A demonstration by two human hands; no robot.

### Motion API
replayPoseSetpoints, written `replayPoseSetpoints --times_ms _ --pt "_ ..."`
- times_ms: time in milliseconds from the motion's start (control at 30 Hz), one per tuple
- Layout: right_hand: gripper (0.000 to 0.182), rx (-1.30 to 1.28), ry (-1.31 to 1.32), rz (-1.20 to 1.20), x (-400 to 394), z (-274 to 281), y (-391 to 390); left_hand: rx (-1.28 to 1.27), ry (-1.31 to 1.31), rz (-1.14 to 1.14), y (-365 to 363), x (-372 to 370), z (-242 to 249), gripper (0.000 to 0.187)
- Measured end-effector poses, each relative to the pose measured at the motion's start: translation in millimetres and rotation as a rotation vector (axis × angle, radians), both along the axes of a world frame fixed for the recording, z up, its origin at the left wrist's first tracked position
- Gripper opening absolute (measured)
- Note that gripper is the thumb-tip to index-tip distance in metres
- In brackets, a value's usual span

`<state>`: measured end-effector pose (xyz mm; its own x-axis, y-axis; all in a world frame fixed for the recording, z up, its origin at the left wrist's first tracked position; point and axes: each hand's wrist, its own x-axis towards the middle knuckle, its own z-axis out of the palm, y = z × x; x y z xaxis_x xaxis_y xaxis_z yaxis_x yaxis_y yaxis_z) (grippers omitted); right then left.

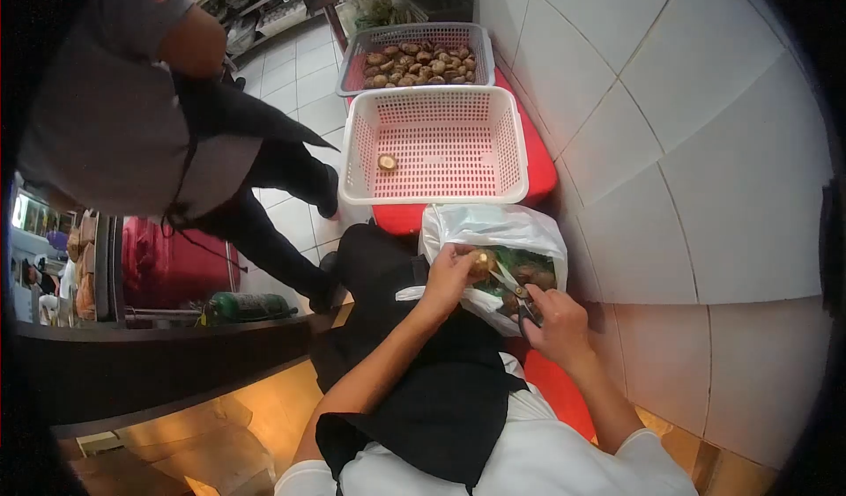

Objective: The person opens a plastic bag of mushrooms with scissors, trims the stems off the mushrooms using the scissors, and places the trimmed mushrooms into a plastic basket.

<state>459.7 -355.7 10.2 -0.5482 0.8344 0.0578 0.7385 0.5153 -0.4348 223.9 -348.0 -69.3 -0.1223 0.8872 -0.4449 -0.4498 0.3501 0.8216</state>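
My left hand [451, 277] is closed around a brown mushroom [482, 265], whose pale cut side faces the scissors. In my right hand [557, 322] is a pair of scissors [511, 283] with dark handles, the blades apart and their tips close to the mushroom. Both hands work over the mouth of a white plastic bag [493, 221], which has something green and several brown mushrooms [535, 276] inside. Just beyond the bag stands a white perforated basket [432, 195] with a single mushroom [387, 162] on its floor.
Behind the white basket, a grey basket [412, 31] holds many brown mushrooms [432, 62]. Both baskets rest on a red surface [539, 163] along the tiled wall [617, 144] at right. A person in a dark apron [233, 113] stands close at left, near a green cylinder [251, 308].
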Motion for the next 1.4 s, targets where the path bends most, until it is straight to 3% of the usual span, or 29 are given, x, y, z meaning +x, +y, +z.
replayPoseSetpoints --times_ms 67,167,267,567,767,967,1200,1400 --pt "0.051 -0.012 0.031 -0.017 -1.2 -1.9 -4.9 0.026 0.168 -0.061 1.5 -2.0 -10.6 0.033" --pt "0.051 -0.042 0.046 -0.061 -6.2 -2.2 -10.2 0.11 0.102 -0.084 -3.2 7.9 14.6 0.034" --pt "0.051 -0.036 0.038 -0.104 -11.8 -8.0 -12.2 0.199 0.088 -0.067 -8.2 12.1 4.5 0.039" --pt "0.056 0.056 -0.023 -0.051 -11.2 -16.4 -7.8 0.12 -0.013 -0.139 -8.7 3.8 1.0 0.041" --pt "0.055 0.038 0.005 0.066 -0.1 -16.4 4.5 0.196 0.152 -0.211 -7.2 -3.8 -10.2 0.04" --pt "0.051 0.051 0.057 0.135 15.8 -41.0 15.9 0.101 0.006 -0.223 -7.1 -10.1 -1.1 0.04" --pt "0.054 -0.005 0.044 0.156 9.1 -2.2 21.3 0.061 -0.03 -0.218 -6.0 -6.0 2.3 0.041" --pt "0.054 -0.005 0.066 0.1 8.3 -18.7 14.8 0.099 -0.011 -0.237 -6.7 -7.3 2.2 0.043"
